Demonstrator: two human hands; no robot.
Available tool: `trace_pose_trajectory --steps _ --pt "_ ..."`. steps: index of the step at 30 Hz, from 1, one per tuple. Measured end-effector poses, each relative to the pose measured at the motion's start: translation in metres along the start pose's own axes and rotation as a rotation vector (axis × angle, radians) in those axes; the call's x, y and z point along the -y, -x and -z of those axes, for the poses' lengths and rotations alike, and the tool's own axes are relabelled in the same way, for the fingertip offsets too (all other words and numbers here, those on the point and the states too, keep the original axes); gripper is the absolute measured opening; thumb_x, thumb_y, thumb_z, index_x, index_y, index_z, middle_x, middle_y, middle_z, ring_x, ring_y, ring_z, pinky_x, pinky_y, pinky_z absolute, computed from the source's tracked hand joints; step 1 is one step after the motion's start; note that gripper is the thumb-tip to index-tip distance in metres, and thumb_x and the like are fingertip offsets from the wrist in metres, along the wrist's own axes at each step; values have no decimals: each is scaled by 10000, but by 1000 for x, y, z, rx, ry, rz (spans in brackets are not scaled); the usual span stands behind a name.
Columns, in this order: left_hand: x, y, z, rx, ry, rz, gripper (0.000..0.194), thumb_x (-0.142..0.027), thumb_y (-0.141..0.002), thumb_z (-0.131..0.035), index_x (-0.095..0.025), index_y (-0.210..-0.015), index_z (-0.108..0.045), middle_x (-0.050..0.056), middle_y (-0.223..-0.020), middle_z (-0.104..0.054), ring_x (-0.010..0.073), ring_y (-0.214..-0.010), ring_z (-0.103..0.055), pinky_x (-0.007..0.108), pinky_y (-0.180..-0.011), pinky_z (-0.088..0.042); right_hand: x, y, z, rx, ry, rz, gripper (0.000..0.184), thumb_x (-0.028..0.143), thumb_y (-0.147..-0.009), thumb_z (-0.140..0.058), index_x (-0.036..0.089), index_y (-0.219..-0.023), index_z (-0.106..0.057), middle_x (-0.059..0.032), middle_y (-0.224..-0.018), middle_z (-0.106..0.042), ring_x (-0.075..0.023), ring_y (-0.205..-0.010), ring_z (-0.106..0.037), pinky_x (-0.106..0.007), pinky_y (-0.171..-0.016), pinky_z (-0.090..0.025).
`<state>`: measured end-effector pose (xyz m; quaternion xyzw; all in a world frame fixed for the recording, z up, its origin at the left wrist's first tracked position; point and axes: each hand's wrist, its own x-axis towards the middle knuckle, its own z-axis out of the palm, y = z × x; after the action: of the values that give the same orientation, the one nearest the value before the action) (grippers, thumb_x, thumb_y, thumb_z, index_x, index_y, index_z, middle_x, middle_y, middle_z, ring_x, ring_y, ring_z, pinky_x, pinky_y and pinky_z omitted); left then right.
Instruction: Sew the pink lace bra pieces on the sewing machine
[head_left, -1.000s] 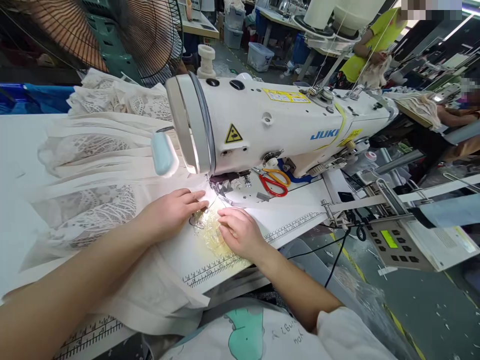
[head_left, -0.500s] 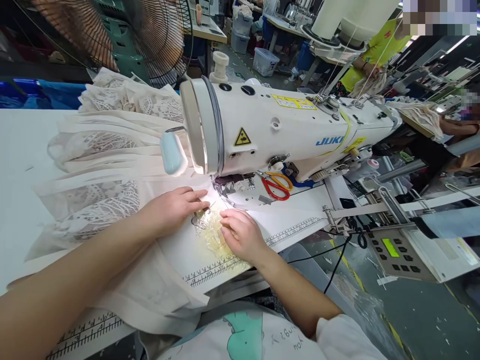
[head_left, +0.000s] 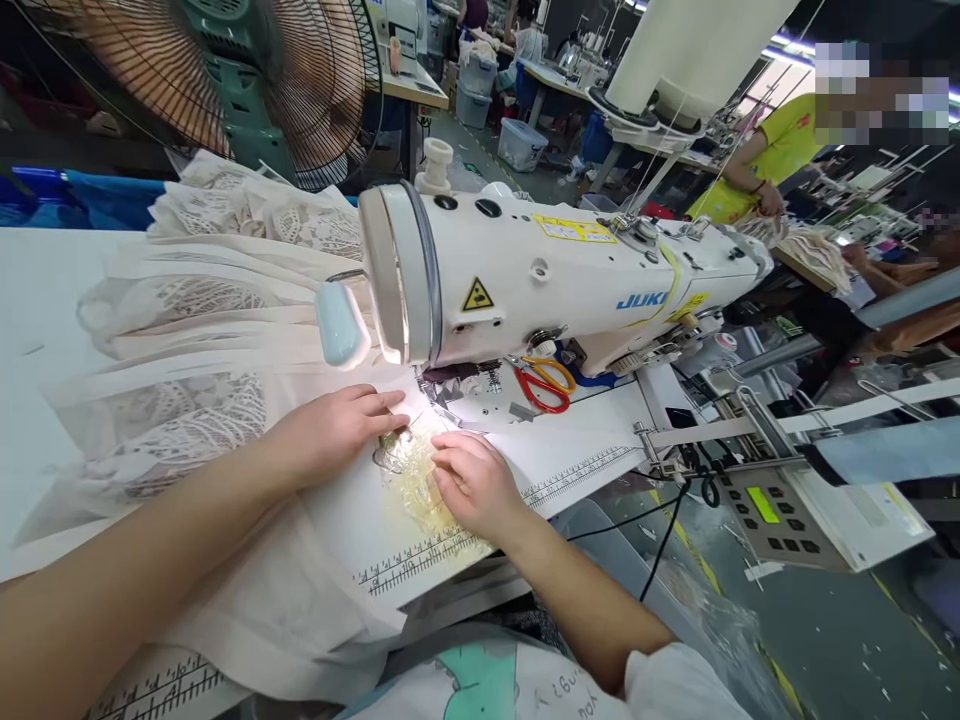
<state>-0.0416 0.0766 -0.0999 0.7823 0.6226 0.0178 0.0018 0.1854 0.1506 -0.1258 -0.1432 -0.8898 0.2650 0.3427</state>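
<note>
two hands below the "juki" sewing machine (head_left: 555, 270); ruler markings (head_left: 420, 560) nearby

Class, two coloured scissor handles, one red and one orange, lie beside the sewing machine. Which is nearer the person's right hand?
The red handle: it lies on the right hand's side, with the orange handle beyond it.

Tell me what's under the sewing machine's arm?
Scissors with red and orange handles, and a small grey piece beside them. The sewing machine itself covers the space farther back, and I can't see its needle.
</note>
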Motion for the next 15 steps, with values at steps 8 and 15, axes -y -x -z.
trace_pose_trajectory --steps 8,15 --pt "17 -6 -9 -26 11 75 531 -30 -853 -346 -301 -1203 -639 50 -1356 -571 230 -1172 -559 364 -954 -498 1 -2 0 20 -10 -21 194 222 -870 -480 163 -870 -665 -117 -1001 -702 -215 -982 -636 -357 -882 -523" --pt "21 -13 5 1 50 143 495 -43 -841 -372 -294 -1139 -677 41 -1368 -561 229 -1130 -594 349 -936 -503 -3 -2 -2 48 0 -38 201 237 -868 -461 174 -877 -652 -117 -1023 -695 -210 -1005 -626 -372 -899 -509"
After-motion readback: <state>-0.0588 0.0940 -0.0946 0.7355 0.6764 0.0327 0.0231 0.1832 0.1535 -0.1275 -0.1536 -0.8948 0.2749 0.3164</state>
